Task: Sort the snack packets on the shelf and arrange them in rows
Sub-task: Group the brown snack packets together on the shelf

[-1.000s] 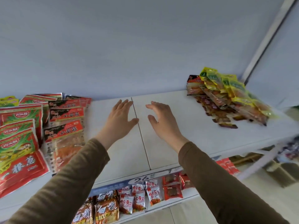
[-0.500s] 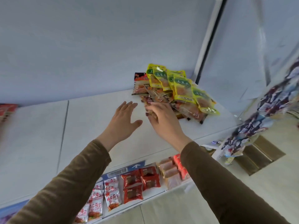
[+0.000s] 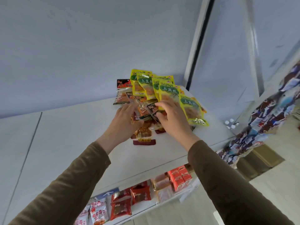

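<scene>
A pale wall [image 3: 81, 51] is seen behind a white shelf [image 3: 68, 143], which fills most of the view. Both forearms, in brown sleeves [image 3: 227, 184], are extended over the shelf toward its far right corner.

A loose heap of snack packets [image 3: 155, 101] is found on that corner, against the wall. The yellow packets [image 3: 168, 91], green-labelled, are fanned and overlapping on the heap's top and right side. Clear packets with reddish-brown contents [image 3: 143, 132] are spread beneath them toward the front edge; one black-and-red headed packet [image 3: 123, 88] is noted at the rear left of the heap.

The left hand [image 3: 125, 122] is laid on the left side of the heap, fingers extended over a clear packet, thumb spread; no grip is made out. The right hand [image 3: 173, 117] is placed on the middle of the heap, fingers lightly curved and spread over the lower edge of the yellow packets; whether a packet is pinched under the thumb cannot be told.

On the lower shelf [image 3: 146, 208], red and white packets [image 3: 121, 207] are ranged in rows, with small red boxes [image 3: 179, 177] to their right. A blurred hanging strip of packets [image 3: 266, 120] is recorded at far right.
</scene>
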Available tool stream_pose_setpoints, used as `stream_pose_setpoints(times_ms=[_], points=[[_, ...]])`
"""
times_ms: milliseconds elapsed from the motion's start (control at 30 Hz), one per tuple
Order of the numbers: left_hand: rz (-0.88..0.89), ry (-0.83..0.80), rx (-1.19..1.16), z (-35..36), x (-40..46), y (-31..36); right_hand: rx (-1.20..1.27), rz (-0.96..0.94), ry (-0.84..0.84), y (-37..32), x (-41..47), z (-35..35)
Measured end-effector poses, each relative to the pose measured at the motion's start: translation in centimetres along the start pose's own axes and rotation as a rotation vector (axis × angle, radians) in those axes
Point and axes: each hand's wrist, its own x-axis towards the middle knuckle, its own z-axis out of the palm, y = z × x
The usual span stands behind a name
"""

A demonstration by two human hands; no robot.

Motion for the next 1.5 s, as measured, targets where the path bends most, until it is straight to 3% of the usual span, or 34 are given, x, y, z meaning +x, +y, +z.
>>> stream_pose_setpoints(times_ms=[267,367,600,800,867,1033,1100,1300,1500], points=[[0.013,0.019,-0.034,1.4,4.6,0.7,-0.012,0.184,0.023,4.1,2.9,-2.2],[-0.093,0.071,-0.044,2.0,5.8,-0.2,0.016,0.164,-0.003,4.3,3.9,-1.9],[-0.437,0.111,-0.277,2.3,7.4,-2.7,-0.006,-0.038,-0.124,3.6,5.9,0.8],[-0.65,0.215,-0.712,0.6,8.0,-3.7,-0.04,-0.232,-0.178,3.0,6.8,2.6],[-0.66,0.166,-0.715,0.3,7.4,-3.9,-0.059,-0.3,-0.223,2.8,6.7,3.1],[-0.614,0.048,-0.446,1.3,6.5,-2.8,-0.286,-0.42,-0.333,2.7,6.3,4.3],[-0.615,0.04,-0.462,1.8,6.5,-2.5,-0.282,-0.407,-0.295,2.9,6.4,4.5],[-0.755,0.088,-0.809,1.4,6.6,-3.0,-0.125,-0.369,-0.136,3.5,6.5,4.8],[-0.756,0.099,-0.826,1.7,6.6,-2.9,-0.154,-0.447,-0.067,3.4,6.3,5.5]])
